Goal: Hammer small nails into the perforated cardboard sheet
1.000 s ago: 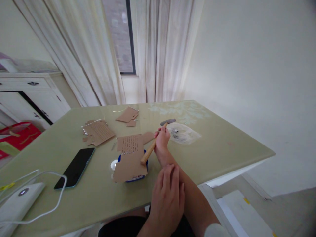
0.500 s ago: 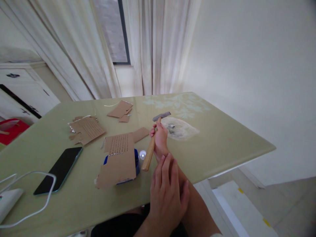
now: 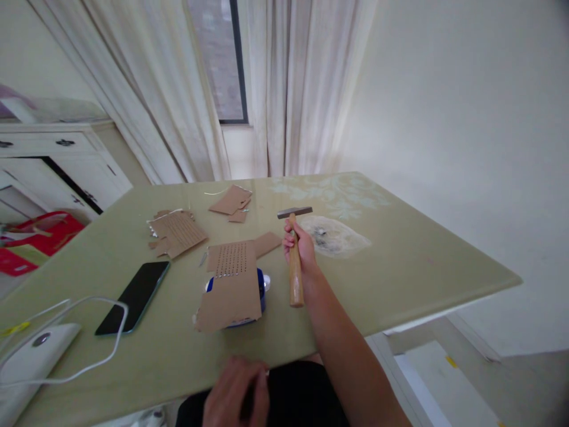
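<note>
Plainly holding a hammer point(image 3: 296, 273) in the right hand point(image 3: 304, 244), around the middle of the frame, with fingers curled snugly about the wooden handle just below the metal head. Pointing that head toward the top of the frame and the butt of the handle toward the bottom, over the pale green table point(image 3: 413, 273); cannot tell whether touching the surface or slightly above. Holding the left hand point(image 3: 240, 388) low, at the bottom edge of the frame, near the front edge of the table and beside dark clothing point(image 3: 306, 391), with fingers bent; too blurred to tell whether gripping anything.

Just left of the hammer, seeing a dotted cardboard sheet point(image 3: 231, 299) laid across a blue object point(image 3: 262, 293), with rows of small dark dots on the upper part and a shiny white round piece point(image 3: 267, 282) by the right side. Next to the upper right corner, a smaller cardboard piece point(image 3: 267, 243). Farther up and left, a ragged cardboard stack point(image 3: 180, 232) and some cardboard scraps point(image 3: 230, 200). Right of the hammer's head, a clear plastic bag point(image 3: 347, 238) with small dark bits inside. At lower left, a phone point(image 3: 136, 296), a white cable point(image 3: 116, 341) and a white device point(image 3: 42, 356). At upper left, a white cabinet point(image 3: 89, 148) above a red bag point(image 3: 57, 234); at top center, pale curtains point(image 3: 311, 89).
</note>
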A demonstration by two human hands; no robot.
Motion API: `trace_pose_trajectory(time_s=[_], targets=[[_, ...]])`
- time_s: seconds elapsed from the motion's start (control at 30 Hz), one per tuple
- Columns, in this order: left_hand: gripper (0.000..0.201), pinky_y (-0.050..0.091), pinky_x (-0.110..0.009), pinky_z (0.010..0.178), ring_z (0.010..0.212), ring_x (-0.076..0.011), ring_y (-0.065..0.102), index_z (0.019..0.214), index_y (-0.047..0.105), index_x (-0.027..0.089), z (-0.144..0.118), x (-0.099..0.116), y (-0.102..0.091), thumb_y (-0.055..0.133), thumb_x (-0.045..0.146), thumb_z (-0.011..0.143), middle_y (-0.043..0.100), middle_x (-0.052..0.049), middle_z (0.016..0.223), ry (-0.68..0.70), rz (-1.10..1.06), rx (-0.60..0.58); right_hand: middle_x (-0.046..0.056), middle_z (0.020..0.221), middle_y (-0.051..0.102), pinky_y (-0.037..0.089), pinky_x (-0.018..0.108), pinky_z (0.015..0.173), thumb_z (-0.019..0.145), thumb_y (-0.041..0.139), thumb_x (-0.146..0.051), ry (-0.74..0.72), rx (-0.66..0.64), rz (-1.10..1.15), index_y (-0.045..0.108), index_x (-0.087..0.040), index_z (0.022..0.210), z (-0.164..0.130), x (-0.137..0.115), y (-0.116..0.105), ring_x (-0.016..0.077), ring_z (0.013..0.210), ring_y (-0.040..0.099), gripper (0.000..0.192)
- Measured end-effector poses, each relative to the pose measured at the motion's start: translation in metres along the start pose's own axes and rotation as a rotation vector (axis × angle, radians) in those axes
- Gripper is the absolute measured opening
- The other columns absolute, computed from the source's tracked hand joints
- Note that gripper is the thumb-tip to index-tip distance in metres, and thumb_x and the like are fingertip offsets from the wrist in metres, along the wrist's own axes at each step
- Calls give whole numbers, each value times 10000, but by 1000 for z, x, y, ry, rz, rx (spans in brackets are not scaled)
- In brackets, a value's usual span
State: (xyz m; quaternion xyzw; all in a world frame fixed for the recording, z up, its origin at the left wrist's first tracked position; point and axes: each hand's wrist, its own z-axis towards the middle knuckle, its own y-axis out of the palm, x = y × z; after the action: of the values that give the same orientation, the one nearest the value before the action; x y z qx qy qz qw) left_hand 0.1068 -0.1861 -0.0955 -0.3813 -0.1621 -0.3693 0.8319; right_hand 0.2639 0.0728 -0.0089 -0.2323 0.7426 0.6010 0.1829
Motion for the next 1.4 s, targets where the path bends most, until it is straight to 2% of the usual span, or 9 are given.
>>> trace_pose_trajectory(time_s=[0.07, 0.13, 0.23, 0.47, 0.63, 0.77, 0.97, 1.23, 1.4], targets=[[142, 610, -298, 638, 714, -214, 757, 975, 683, 261, 11, -29, -32, 629, 374, 1040, 757, -21, 834, -179, 107, -59, -75, 702, 585, 355, 78, 369, 1003, 704, -171, 61, -46, 20, 607, -196, 965, -1, 3, 1, 18, 412, 424, 107], [369, 629, -389, 672, 767, -283, 754, 1006, 645, 242, 24, -51, -53, 666, 609, 975, 751, -67, 897, -385, 231, 1, -69, 715, 596, 367, 66, 369, 1013, 680, -150, 108, -81, 34, 605, -199, 996, -1, 6, 2, 17, 413, 436, 91], [687, 636, -534, 855, 981, -372, 749, 1255, 635, 200, 46, -67, -60, 682, 771, 875, 750, -137, 1101, -513, 262, -20, -64, 723, 603, 368, 64, 354, 1024, 658, -131, 152, -108, 44, 599, -200, 1037, 0, 10, 2, 20, 407, 440, 91], [595, 559, -602, 1080, 1249, -417, 703, 1295, 668, 181, 76, -76, -42, 702, 602, 875, 759, -183, 1287, -494, 52, -210, -63, 732, 605, 359, 76, 330, 1031, 658, -121, 152, -104, 36, 602, -190, 1073, 10, 15, -7, 26, 399, 447, 99], [682, 596, -521, 1050, 1227, -358, 735, 1480, 591, 163, 92, -104, -64, 657, 366, 832, 743, -190, 1384, -448, -9, -449, -67, 747, 599, 350, 102, 348, 1098, 634, -175, 134, -78, 8, 641, -139, 1063, 16, 16, -14, 21, 422, 436, 50], [409, 578, -415, 1056, 1189, -281, 765, 1335, 689, 173, 146, -123, -79, 451, 263, 1014, 788, -163, 1300, -496, 451, -610, -66, 752, 606, 349, 106, 351, 1092, 650, -184, 131, -68, -20, 648, -136, 1056, 18, 19, -16, 21, 426, 437, 60], [352, 586, -579, 893, 1135, -499, 752, 1123, 756, 139, 218, -146, -51, 504, 369, 1036, 787, -277, 1170, -633, 706, -555, -59, 735, 625, 367, 91, 325, 997, 709, -155, 123, -40, -63, 631, -183, 1042, 19, 25, -18, 32, 404, 457, 93], [288, 573, -403, 912, 1065, -334, 777, 965, 726, 182, 208, -178, -36, 462, 287, 1013, 815, -175, 1071, -514, 617, -567, -60, 751, 629, 404, 86, 352, 971, 753, -167, 144, -36, -77, 639, -194, 1057, 13, 24, -17, 29, 421, 470, 146], [255, 556, -437, 980, 1072, -353, 755, 909, 690, 177, 203, -182, -35, 461, 261, 982, 787, -198, 1026, -445, 583, -509, -45, 774, 650, 394, 94, 341, 994, 720, -164, 178, -76, -81, 675, -163, 1104, 3, 24, -8, 26, 417, 466, 119]])
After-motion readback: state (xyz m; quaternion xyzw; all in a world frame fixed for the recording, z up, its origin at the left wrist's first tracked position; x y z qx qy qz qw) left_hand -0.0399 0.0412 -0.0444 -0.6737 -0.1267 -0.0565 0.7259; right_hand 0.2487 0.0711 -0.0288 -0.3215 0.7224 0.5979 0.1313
